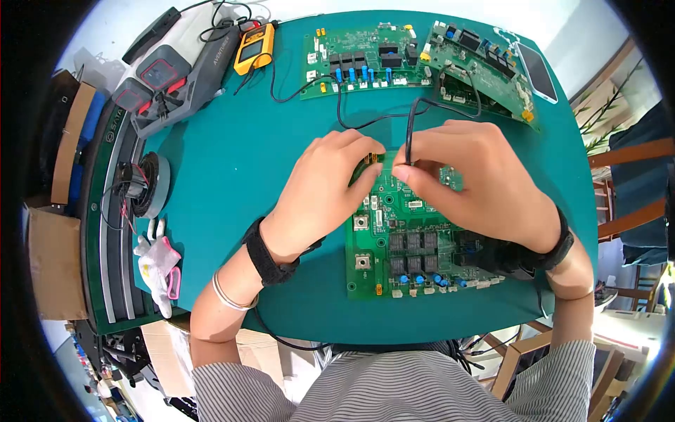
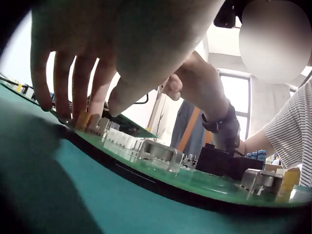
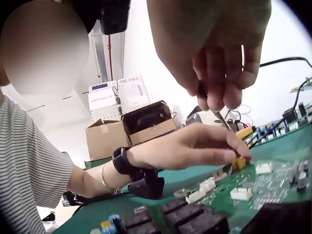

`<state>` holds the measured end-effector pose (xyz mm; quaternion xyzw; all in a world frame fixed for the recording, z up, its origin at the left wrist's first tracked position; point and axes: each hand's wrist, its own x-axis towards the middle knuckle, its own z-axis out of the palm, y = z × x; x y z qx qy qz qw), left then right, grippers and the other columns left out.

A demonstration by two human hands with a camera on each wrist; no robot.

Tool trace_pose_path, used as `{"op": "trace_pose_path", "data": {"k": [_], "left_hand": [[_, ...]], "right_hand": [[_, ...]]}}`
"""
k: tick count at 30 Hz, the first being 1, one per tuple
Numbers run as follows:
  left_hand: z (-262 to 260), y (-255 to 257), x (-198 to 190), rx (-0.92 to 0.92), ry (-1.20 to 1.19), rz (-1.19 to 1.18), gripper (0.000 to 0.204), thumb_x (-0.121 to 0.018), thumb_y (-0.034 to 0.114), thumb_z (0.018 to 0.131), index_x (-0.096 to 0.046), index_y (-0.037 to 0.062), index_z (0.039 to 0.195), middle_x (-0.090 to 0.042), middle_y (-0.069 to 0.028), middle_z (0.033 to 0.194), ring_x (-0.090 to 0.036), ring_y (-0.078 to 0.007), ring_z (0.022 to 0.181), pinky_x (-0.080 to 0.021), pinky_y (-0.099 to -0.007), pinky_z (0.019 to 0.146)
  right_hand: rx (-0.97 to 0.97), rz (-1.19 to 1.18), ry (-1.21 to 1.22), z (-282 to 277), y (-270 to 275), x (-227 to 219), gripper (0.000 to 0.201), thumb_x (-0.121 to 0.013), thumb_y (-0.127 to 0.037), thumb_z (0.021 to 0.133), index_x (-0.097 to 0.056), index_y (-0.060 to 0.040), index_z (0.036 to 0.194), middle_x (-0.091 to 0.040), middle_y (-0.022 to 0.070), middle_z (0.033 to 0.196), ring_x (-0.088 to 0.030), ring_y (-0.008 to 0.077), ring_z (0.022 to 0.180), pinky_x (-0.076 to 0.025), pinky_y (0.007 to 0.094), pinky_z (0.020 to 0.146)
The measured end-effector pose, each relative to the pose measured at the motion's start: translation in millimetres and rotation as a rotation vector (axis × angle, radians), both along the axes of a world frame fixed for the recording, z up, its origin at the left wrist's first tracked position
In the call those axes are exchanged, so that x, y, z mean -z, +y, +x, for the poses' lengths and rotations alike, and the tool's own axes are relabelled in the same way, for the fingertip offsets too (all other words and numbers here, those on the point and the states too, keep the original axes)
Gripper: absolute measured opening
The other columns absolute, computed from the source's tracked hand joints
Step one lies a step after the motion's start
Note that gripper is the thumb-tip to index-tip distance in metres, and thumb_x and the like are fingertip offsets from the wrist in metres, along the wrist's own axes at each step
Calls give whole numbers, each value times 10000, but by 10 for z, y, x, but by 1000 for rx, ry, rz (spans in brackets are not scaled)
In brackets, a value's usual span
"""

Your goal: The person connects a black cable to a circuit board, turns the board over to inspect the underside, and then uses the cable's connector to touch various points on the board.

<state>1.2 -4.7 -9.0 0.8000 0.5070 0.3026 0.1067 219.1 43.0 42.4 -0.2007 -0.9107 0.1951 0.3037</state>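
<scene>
A green circuit board with black relays and blue capacitors lies near the table's front edge. At its far left corner the left hand pinches around a small yellow connector; in the left wrist view the fingertips reach down to the board's edge. The right hand is just right of it, thumb and fingers pinching a black-cabled probe. In the right wrist view, the probe's thin metal tip points down behind the left hand; its end is hidden.
More circuit boards lie at the back, beside a phone. A yellow multimeter and a grey tool case are at the back left. A round fan-like part and gloves lie at the left edge. Black cable crosses the table.
</scene>
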Motion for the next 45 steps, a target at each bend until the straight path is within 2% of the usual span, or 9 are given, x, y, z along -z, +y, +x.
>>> {"op": "trace_pose_path", "data": {"k": [3, 4, 6, 10, 18, 25, 31, 37, 45], "left_hand": [[-24, 25, -6, 35, 7, -96, 287, -757, 91, 873, -669, 15, 1136, -677, -169, 1075, -632, -392, 1039, -517, -456, 924], [-16, 27, -15, 39, 8, -92, 287, -757, 91, 873, -669, 15, 1136, -677, -169, 1075, -632, -392, 1039, -517, -456, 924], [-2, 24, -37, 34, -6, -104, 340, -782, 79, 846, -673, 18, 1162, -682, -153, 1072, -641, -366, 1066, -521, -439, 956], [-8, 34, -20, 31, -50, -102, 360, -786, 63, 837, -674, 24, 1178, -674, -147, 1055, -656, -341, 1033, -540, -415, 934], [-25, 18, -9, -29, -124, -107, 262, -760, 13, 854, -706, 31, 1109, -651, -104, 900, -652, -234, 835, -538, -343, 774], [37, -35, -148, -83, -163, -57, 153, -657, 79, 963, -723, 31, 1093, -667, -86, 908, -643, -214, 845, -505, -326, 760], [-20, -24, -192, -190, -379, 157, 333, -434, 200, 1064, -705, 25, 1145, -690, -134, 1128, -549, -316, 1168, -410, -420, 1050], [-38, -41, -188, -211, -389, 216, 318, -430, 169, 1047, -668, 25, 1201, -653, -141, 1251, -520, -329, 1224, -398, -434, 1081], [0, -91, -224, -150, -608, 95, 316, -439, 160, 1036, -712, 4, 1067, -725, -119, 980, -626, -269, 997, -416, -399, 987]], "right_hand": [[60, 73, -51, 137, 78, -153, 234, -718, -147, 907, -590, -8, 770, -584, 111, 588, -630, 345, 567, -489, 425, 547], [91, -28, -92, 214, 75, -253, 144, -712, -81, 940, -652, 32, 874, -605, 90, 652, -612, 172, 573, -462, 320, 551], [233, -74, -247, 304, 74, -457, 155, -666, -94, 979, -637, 37, 901, -608, 78, 637, -637, 127, 599, -470, 291, 549], [256, -375, -117, 345, 177, -441, 158, -624, -104, 1007, -629, 41, 944, -659, 71, 699, -681, 121, 672, -487, 276, 547], [-140, -309, -205, 221, 411, 152, 249, -685, -136, 962, -531, 18, 1082, -661, 216, 904, -627, 414, 847, -492, 467, 790], [-149, -618, -83, 176, 458, 217, 139, -694, -95, 941, -576, -34, 981, -611, 46, 780, -586, 134, 736, -477, 335, 676], [-93, -663, -49, 172, 438, 217, 192, -752, -117, 909, -577, -41, 920, -599, 26, 784, -575, 109, 753, -473, 305, 696], [-40, -778, -20, 222, 487, 163, 175, -729, -77, 920, -558, -51, 899, -573, -15, 812, -538, 75, 769, -461, 271, 718], [-206, -870, 151, 298, 538, 49, 122, -621, 14, 984, -536, -70, 955, -567, -30, 939, -526, 56, 911, -443, 241, 820]]}}
